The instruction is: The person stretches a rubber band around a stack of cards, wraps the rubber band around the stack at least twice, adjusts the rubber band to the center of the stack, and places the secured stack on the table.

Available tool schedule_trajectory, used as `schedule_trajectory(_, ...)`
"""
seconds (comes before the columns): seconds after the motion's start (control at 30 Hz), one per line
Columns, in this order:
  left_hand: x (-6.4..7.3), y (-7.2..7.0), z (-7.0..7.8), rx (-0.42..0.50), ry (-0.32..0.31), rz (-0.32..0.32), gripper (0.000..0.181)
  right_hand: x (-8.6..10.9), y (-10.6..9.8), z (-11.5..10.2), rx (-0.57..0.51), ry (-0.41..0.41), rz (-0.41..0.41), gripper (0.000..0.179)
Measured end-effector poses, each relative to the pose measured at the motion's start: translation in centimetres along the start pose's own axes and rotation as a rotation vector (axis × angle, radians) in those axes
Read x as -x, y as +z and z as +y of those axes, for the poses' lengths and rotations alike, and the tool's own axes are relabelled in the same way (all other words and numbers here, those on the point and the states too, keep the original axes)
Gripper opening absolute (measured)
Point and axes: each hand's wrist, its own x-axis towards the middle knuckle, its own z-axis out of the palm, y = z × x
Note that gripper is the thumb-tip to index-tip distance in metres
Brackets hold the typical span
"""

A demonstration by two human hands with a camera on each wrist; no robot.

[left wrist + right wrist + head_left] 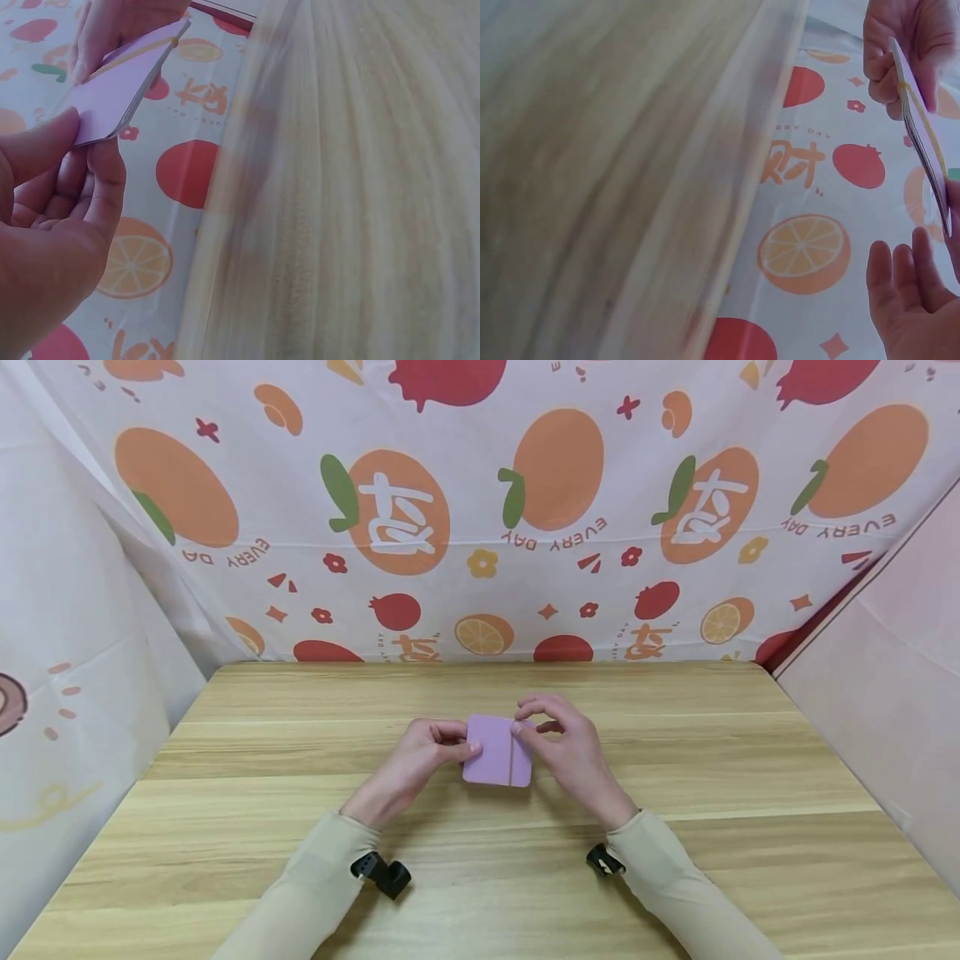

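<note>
A small square purple notebook (491, 753), thin and layered at its edge, is held above the wooden table. A tan elastic band (512, 760) runs across its cover, toward the right side. My left hand (420, 764) pinches the left edge, thumb on the cover and fingers behind. The right hand (573, 756) has its thumb at the top of the cover by the band, and some fingers lie at the back of the upper right corner. In the right wrist view, several fingers (904, 281) of that hand extend away from the notebook (921, 135).
The wooden table (262, 793) spreads around both hands. A fruit-print cloth (480, 593) hangs behind its far edge, with pale cloths at the left and right. Black wrist straps (384, 874) are on both sleeves.
</note>
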Motion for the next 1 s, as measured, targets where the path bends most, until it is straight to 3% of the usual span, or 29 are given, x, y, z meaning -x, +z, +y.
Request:
schedule_trajectory(0.27, 0.1, 0.2, 0.0, -0.031, 0.008, -0.078, 0.015, -0.2, 0.0, 0.0, -0.124, 0.140, -0.049, 0.014)
schedule_trajectory(0.47, 0.0, 0.4, -0.3, -0.016, -0.001, -0.069, 0.016, -0.4, 0.0, -0.6, -0.154, 0.207, -0.055, 0.014)
schedule_trajectory(0.7, -0.1, 0.4, -0.2, 0.014, -0.018, -0.019, 0.020, -0.1, -0.7, -3.7, -0.159, 0.223, -0.074, 0.022)
schedule_trajectory(0.93, 0.0, 0.1, 0.3, 0.069, -0.060, 0.046, 0.025, -0.3, -0.1, 0.2, -0.152, 0.219, -0.050, 0.024)
schedule_trajectory(1.0, 0.0, -0.1, 0.4, 0.075, -0.064, 0.053, 0.025, -0.3, 0.0, 0.2, -0.151, 0.224, -0.059, 0.024)
